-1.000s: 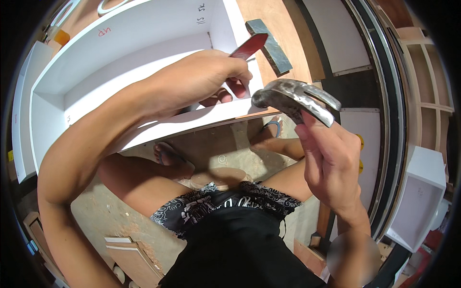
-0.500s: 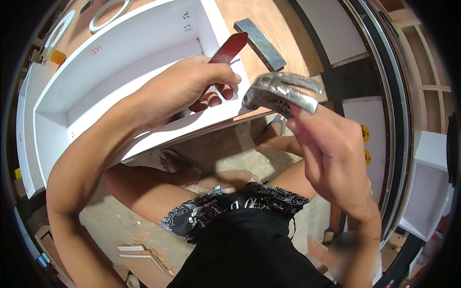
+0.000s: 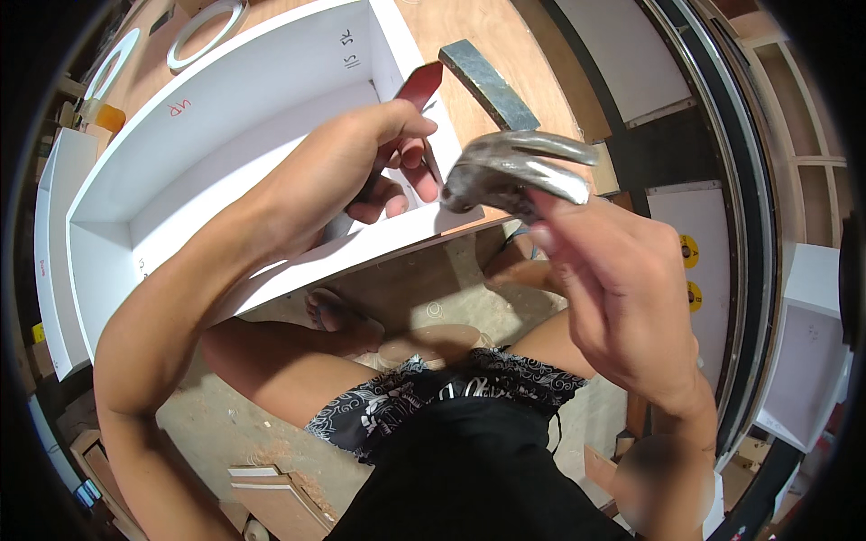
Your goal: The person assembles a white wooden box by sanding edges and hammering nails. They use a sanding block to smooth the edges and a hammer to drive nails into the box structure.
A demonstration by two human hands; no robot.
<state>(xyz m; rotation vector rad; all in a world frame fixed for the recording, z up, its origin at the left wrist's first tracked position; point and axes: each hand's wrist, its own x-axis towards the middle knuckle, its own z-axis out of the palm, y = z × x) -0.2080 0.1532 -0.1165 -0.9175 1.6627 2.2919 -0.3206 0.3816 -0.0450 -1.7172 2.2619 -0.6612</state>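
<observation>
My right hand (image 3: 627, 288) is wrapped round a claw hammer (image 3: 514, 167) close under its head, with the claw pointing right. The hammer's striking face is at the near right corner of an open white box (image 3: 244, 86); whether it touches is hard to tell. My left hand (image 3: 356, 149) reaches over the box's near wall, fingers curled inside that corner. Between its thumb and fingers sits a flat tool with a pointed reddish blade (image 3: 420, 85), which sticks up past the thumb. The tool's lower part is hidden by my hand.
A dark grey rectangular stone block (image 3: 489, 83) lies on the wooden worktop (image 3: 469, 22) right of the box. Rolls of white edging tape (image 3: 207, 38) and an orange bottle (image 3: 108, 115) are at the far left. Board offcuts (image 3: 280, 496) lie on the floor by my legs.
The hammer head has shifted slightly left and down toward the box corner. My left hand and the reddish blade have moved a little left, the fingers spreading somewhat inside the corner.
</observation>
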